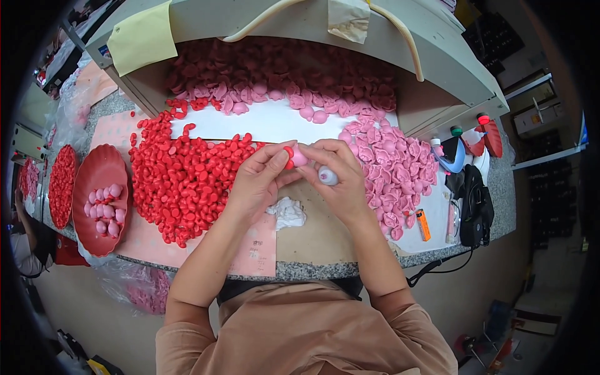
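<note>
My left hand [257, 181] pinches a small red piece [289, 154] against a pink toy part [299, 157] that the fingertips of my right hand [340, 175] hold. Tucked in my right palm is a small white glue bottle [327, 175]. Both hands meet above the middle of the worktable. A big heap of small red pieces [184, 175] lies just left of my left hand. A heap of pink toy parts [390, 165] lies just right of my right hand.
A red scalloped dish [100, 234] at left holds several finished pink pieces; another red dish [61, 184] with red pieces sits beyond it. A crumpled white tissue [287, 212] lies under my hands. An orange lighter [423, 225], black items [475, 209] and a red-capped bottle [487, 134] stand at right. More pink parts [281, 75] fill the shelf behind.
</note>
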Demonstrator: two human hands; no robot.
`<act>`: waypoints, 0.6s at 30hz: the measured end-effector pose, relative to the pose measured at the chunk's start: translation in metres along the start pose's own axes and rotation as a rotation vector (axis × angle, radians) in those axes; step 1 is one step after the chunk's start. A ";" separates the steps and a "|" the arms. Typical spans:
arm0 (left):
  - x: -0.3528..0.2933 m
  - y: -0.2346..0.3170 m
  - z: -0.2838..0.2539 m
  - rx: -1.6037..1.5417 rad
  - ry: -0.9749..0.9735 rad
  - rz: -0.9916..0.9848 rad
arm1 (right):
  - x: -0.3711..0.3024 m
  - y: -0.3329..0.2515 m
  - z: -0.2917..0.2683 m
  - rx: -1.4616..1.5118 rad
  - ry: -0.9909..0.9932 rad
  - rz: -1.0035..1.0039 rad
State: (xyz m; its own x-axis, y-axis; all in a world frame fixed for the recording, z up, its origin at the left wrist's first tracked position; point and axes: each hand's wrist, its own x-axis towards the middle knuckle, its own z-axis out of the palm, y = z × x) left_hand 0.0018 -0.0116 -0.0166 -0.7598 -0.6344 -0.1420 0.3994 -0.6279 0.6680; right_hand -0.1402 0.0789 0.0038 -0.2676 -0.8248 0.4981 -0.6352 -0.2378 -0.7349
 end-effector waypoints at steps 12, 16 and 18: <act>-0.010 0.009 0.012 0.368 -0.054 0.168 | 0.003 -0.002 -0.014 0.299 -0.108 0.164; -0.008 0.006 0.013 0.393 -0.175 0.310 | 0.001 -0.009 -0.014 0.341 -0.129 0.250; -0.007 0.008 0.009 0.430 -0.219 0.302 | 0.000 -0.008 -0.015 0.323 -0.136 0.243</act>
State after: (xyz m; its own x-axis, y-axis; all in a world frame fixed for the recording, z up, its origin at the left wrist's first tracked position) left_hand 0.0054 -0.0082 -0.0038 -0.7511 -0.6204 0.2257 0.4054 -0.1636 0.8994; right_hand -0.1463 0.0882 0.0166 -0.2696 -0.9317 0.2434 -0.2998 -0.1591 -0.9407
